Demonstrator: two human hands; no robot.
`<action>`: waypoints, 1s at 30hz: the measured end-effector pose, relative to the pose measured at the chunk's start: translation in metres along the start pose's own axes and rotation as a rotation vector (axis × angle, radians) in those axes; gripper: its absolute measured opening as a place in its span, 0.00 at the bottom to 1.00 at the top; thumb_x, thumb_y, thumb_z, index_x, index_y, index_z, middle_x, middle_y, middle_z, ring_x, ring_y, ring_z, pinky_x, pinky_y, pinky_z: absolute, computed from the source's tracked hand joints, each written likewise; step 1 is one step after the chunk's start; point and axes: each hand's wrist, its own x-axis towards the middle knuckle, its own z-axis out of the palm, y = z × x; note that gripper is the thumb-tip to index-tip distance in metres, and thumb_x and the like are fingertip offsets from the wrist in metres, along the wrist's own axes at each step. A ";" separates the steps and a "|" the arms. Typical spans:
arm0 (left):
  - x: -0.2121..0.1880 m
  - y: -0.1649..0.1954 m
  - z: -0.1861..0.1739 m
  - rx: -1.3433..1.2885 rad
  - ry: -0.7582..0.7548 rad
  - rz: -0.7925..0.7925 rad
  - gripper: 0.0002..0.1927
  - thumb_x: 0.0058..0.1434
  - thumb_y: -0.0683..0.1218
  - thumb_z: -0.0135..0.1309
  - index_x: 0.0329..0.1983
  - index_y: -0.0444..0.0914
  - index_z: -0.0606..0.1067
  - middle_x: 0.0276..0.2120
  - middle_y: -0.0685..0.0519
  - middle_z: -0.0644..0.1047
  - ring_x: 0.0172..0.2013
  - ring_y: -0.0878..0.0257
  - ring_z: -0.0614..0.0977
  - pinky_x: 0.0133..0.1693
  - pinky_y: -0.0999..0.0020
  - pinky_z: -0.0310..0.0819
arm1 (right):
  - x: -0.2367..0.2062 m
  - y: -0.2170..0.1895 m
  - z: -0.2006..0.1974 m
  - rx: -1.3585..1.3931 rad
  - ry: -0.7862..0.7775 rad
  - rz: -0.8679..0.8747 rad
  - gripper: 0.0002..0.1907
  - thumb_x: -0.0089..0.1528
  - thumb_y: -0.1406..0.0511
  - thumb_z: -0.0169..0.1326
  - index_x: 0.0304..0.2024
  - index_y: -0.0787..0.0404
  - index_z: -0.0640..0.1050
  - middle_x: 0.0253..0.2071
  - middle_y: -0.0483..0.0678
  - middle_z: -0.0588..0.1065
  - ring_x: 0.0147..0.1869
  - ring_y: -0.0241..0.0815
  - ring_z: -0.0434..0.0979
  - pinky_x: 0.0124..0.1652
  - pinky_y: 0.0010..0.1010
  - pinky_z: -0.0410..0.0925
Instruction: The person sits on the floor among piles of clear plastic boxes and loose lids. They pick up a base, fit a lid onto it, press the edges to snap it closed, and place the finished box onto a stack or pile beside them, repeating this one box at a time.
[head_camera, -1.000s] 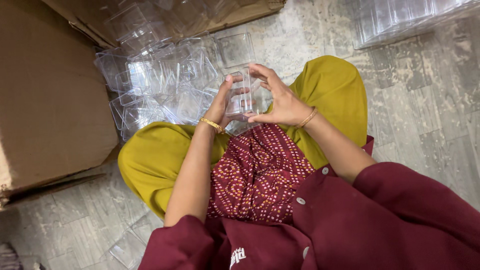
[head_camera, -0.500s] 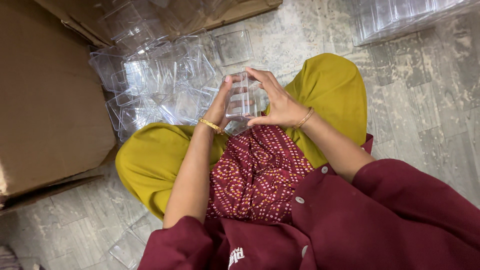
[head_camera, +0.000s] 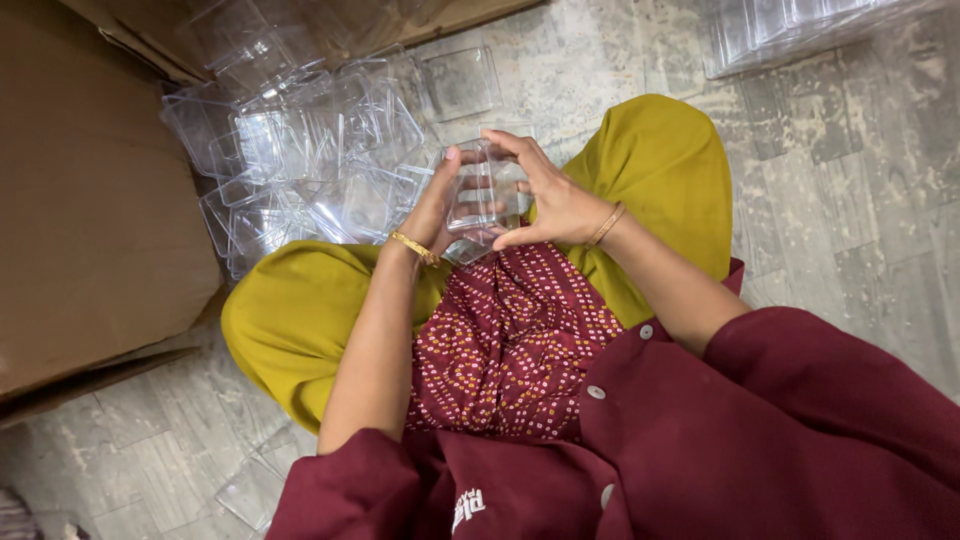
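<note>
Since a second ago the clear plastic box (head_camera: 480, 195) has barely shifted above the lap. A brown cardboard carton (head_camera: 90, 190) stands left, beside a heap of clear boxes (head_camera: 300, 160) on the floor. The left hand (head_camera: 440, 205) and right hand (head_camera: 550, 195) curl their fingers (head_camera: 505, 140) closed around the box.

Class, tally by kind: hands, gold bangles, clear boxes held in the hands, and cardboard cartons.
Hands: 2, left hand and right hand
Gold bangles: 2
Clear box held: 1
Cardboard cartons: 2
Total: 7
</note>
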 end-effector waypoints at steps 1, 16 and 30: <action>-0.001 0.001 0.000 -0.001 -0.018 0.004 0.48 0.58 0.78 0.43 0.71 0.43 0.61 0.60 0.39 0.66 0.52 0.49 0.76 0.44 0.46 0.80 | 0.000 0.000 0.000 0.028 -0.009 0.009 0.63 0.51 0.58 0.76 0.78 0.50 0.48 0.74 0.53 0.51 0.80 0.51 0.55 0.68 0.50 0.67; -0.003 0.010 0.005 0.408 0.326 0.316 0.47 0.61 0.76 0.35 0.78 0.49 0.50 0.76 0.49 0.49 0.73 0.47 0.53 0.60 0.39 0.61 | 0.000 0.038 0.012 0.300 -0.033 0.214 0.61 0.52 0.58 0.72 0.78 0.50 0.48 0.67 0.51 0.57 0.71 0.47 0.60 0.61 0.42 0.70; -0.017 0.022 0.007 0.668 -0.159 0.599 0.12 0.73 0.50 0.53 0.54 0.39 0.75 0.65 0.49 0.71 0.73 0.52 0.65 0.72 0.55 0.57 | -0.001 0.040 0.010 0.832 -0.045 0.381 0.51 0.57 0.62 0.65 0.76 0.54 0.52 0.66 0.44 0.62 0.70 0.39 0.62 0.60 0.33 0.65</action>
